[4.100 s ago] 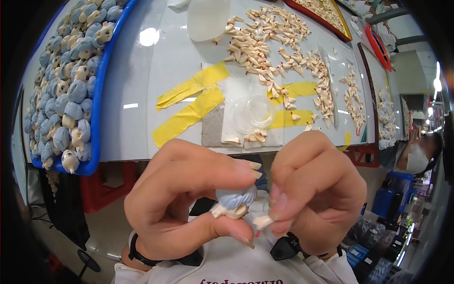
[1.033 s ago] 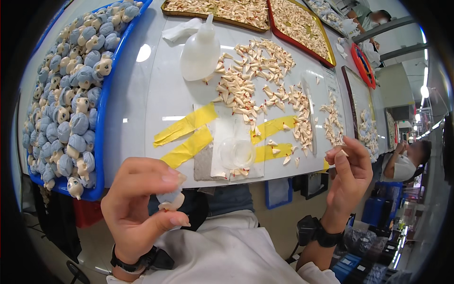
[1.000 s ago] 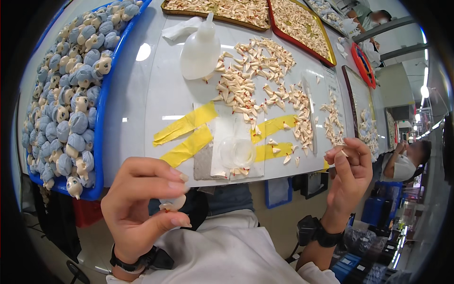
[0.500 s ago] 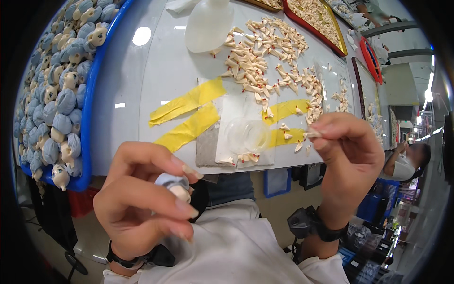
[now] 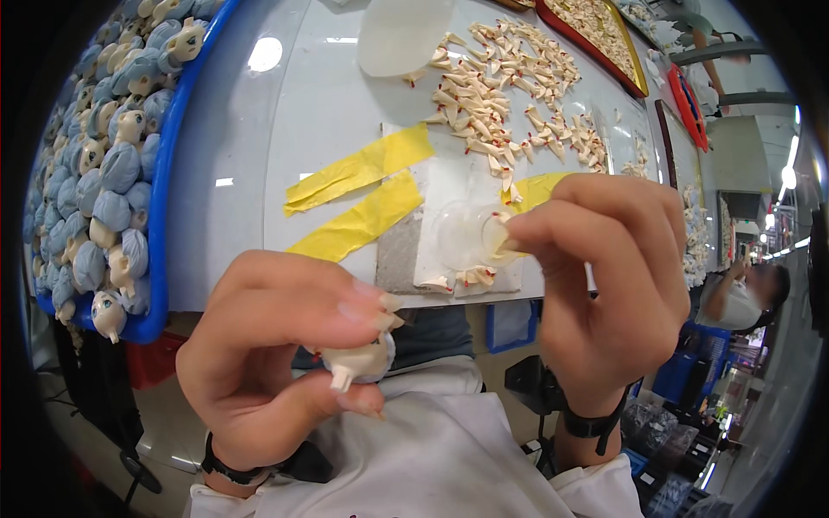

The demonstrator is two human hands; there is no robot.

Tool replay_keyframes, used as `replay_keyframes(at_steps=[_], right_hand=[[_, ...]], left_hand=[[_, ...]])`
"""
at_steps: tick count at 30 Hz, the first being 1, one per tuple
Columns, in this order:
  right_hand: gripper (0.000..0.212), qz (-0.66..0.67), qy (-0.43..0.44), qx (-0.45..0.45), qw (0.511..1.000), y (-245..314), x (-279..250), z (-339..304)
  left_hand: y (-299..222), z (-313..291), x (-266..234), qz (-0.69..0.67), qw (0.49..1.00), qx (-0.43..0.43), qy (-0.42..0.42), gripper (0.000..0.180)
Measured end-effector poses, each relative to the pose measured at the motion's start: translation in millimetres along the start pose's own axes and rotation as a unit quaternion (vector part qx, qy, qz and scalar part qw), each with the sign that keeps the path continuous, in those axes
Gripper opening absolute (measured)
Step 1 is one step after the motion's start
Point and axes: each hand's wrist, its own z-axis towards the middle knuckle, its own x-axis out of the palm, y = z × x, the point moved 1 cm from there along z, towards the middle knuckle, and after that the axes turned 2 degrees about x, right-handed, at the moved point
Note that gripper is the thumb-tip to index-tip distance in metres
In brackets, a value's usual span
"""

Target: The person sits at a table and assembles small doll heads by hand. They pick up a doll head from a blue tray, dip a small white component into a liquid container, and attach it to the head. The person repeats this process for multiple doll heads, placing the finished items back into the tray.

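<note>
Fingers of the left hand (image 5: pixel 276 363) are closed around a small cream doll head (image 5: pixel 361 363), its neck peg pointing down, held low over the lap, just off the table's near edge. A tiny pale piece (image 5: pixel 503 242), too small to be identified with certainty, is pinched between the thumb and fingertips of the right hand (image 5: pixel 604 285). Just beyond it, a clear round dish (image 5: pixel 462 237) rests on a white sheet taped down with yellow tape strips (image 5: pixel 358 168). Further out, a scatter of small cream parts (image 5: pixel 492 82) is spread over the white table (image 5: pixel 259 155). A blue tray of blue-haired doll heads (image 5: pixel 112 173) is seen at the left.
</note>
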Motion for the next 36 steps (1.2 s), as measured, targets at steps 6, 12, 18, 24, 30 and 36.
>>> replay_keyframes(at_steps=[6,12,18,24,30,36], right_hand=[[0.017,0.000,0.025,0.030,0.999,4.0,-8.7,-7.5],[0.016,0.070,0.000,0.057,0.996,8.4,-2.1,-5.0],[0.013,0.374,0.022,0.197,0.906,25.6,-10.1,-18.7],[0.016,0.306,0.028,0.182,0.934,34.6,-8.7,-22.8],[0.021,0.289,0.024,0.149,0.945,29.5,-10.3,-22.3],[0.030,0.336,0.057,0.138,0.930,16.6,-17.8,-25.7]], left_hand=[[-5.2,1.0,13.4,-0.076,0.991,-0.076,-0.079,0.045],[-10.2,8.1,28.2,-0.133,0.980,-0.109,-0.102,0.049],[-14.5,9.2,34.2,-0.164,0.966,-0.168,-0.106,0.055],[-9.1,1.1,32.5,-0.127,0.980,-0.132,-0.082,0.057],[-14.6,-3.3,35.5,-0.092,0.980,-0.141,-0.103,0.056],[-11.4,2.6,34.1,-0.032,0.996,-0.058,-0.057,0.050]])
